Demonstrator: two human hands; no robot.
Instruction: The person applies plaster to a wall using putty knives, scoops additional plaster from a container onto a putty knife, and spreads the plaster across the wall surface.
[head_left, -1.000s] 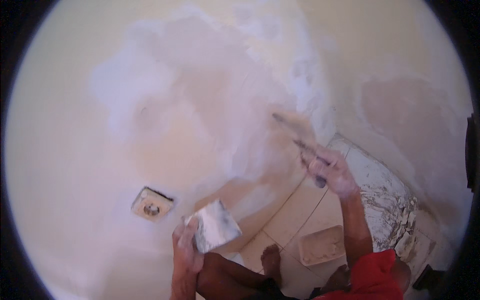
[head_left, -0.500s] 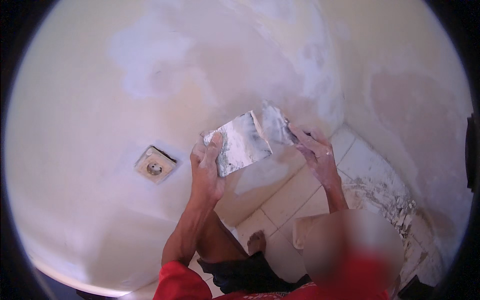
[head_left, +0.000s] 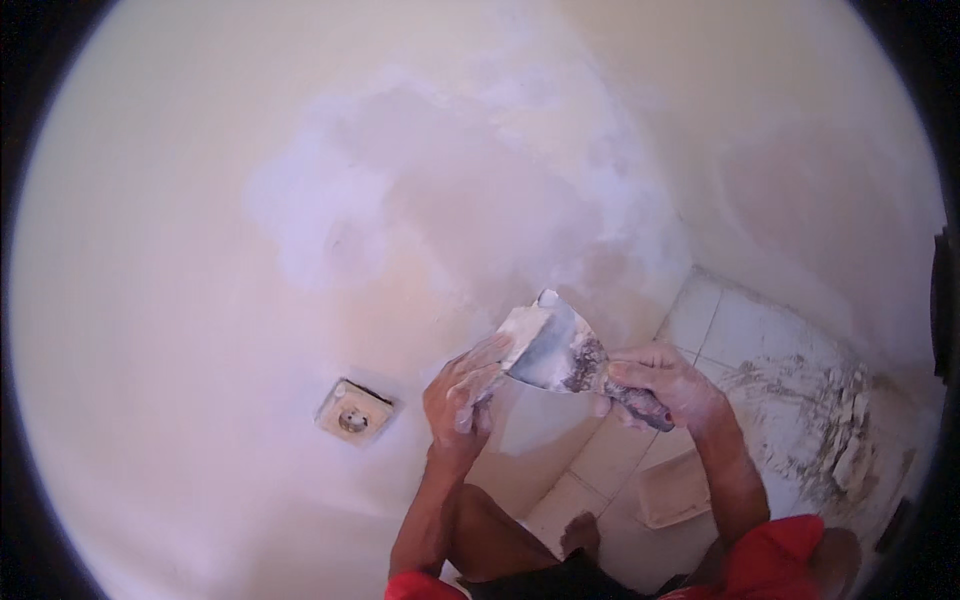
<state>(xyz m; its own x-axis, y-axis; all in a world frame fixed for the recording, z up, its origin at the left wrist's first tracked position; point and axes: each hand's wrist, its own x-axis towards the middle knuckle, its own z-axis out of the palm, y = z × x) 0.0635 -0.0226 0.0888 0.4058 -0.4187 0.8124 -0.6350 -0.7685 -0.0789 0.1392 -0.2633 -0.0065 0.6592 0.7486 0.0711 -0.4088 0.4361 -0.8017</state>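
Observation:
In my right hand (head_left: 672, 382) is a putty knife, its dark, smeared handle (head_left: 640, 405) gripped in the fingers. Its broad metal blade (head_left: 553, 355) points up and left and carries dark and whitish residue. My left hand (head_left: 468, 388), dusted white, is closed on a flat, putty-smeared plate (head_left: 523, 328), now steeply tilted and mostly hidden. The knife blade's left edge overlaps or touches the plate; which, I cannot tell. Both tools are held in front of the patched wall (head_left: 450, 210).
A wall socket (head_left: 354, 412) sits left of my left hand, its frame tilted. On the tiled floor (head_left: 690, 310) lies scraped debris (head_left: 840, 430) at the right. A shallow, pale tray-like piece (head_left: 675, 490) rests under my right forearm, near a bare foot (head_left: 580, 535).
Both hands have moved lower and right in the picture. The plate has turned from face-on to steeply tilted, and the putty knife now meets it, blade pointing left. The view has shifted.

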